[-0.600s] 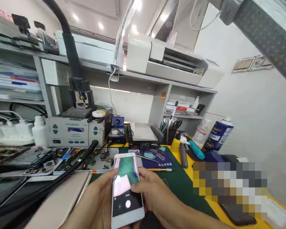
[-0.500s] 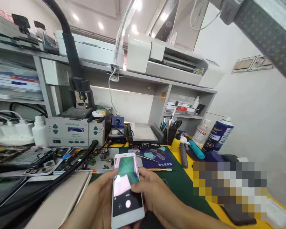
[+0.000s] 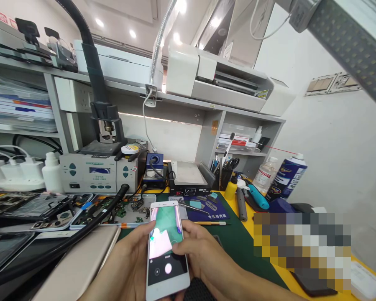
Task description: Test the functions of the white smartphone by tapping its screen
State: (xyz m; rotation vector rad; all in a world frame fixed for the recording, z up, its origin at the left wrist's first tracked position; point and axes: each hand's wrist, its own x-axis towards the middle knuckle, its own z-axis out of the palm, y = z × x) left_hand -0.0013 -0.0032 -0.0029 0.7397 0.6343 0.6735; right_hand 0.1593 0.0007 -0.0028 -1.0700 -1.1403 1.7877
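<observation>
Partly covered phone (image 3: 162,251), hands (image 3: 135,247) gripping its sides; back hidden

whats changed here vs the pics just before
Very little: nothing was taken hold of or let go. The image on the screen of the white phone differs slightly, and a faint ring seems to show by the right thumb. Left hand and right hand keep the same grip; the yellow bottle stays put.
</observation>
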